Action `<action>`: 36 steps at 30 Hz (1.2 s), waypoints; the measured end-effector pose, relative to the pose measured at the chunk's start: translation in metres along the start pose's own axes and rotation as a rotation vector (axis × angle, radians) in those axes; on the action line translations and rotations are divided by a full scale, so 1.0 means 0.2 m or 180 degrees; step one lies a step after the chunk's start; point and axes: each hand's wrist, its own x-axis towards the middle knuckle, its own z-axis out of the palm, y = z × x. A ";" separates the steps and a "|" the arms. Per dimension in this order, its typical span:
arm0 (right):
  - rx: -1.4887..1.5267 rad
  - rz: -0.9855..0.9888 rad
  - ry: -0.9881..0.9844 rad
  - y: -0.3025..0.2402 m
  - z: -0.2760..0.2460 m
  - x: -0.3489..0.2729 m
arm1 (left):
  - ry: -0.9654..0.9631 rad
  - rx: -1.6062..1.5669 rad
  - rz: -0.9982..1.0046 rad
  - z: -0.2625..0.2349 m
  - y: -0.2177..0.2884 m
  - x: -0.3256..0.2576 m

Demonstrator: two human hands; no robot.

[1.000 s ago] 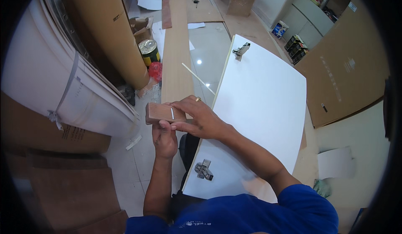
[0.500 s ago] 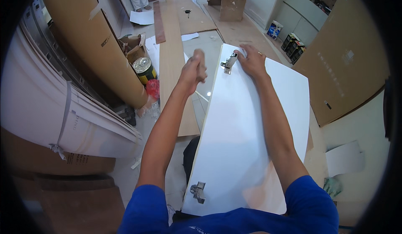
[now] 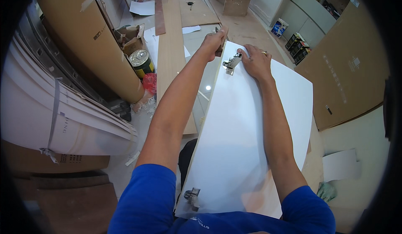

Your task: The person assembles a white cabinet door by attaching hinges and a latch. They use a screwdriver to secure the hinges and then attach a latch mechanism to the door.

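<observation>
As fingers [image 3: 254, 52] touch panel [image 3: 238, 121], open carton [image 3: 131, 46], tin [image 3: 140, 61]

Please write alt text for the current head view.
A person's left hand holds a brown block at the left edge of a white panel; the right hand rests on the panel beside a metal hinge. Another hinge sits nearer.

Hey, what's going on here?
A person in a blue shirt has a white panel lying in front of them. The left hand holds a brown block, partly hidden by the fingers, at the far end of the panel's left edge. The right hand rests on the panel's far end, beside a metal hinge. A second hinge sits at the near end.
</observation>
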 end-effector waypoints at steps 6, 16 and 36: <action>-0.0003 -0.0016 -0.0025 -0.02 0.01 0.00 | 0.0103 -0.0082 0.0260 0.02 0.00 -0.03; -0.0082 0.0012 -0.0067 -0.07 0.03 -0.01 | 0.0226 -0.0071 0.0387 -0.01 -0.06 -0.06; -0.0183 -0.0034 -0.0068 0.02 0.15 -0.02 | 0.0004 -0.0064 -0.0158 -0.18 -0.35 -0.73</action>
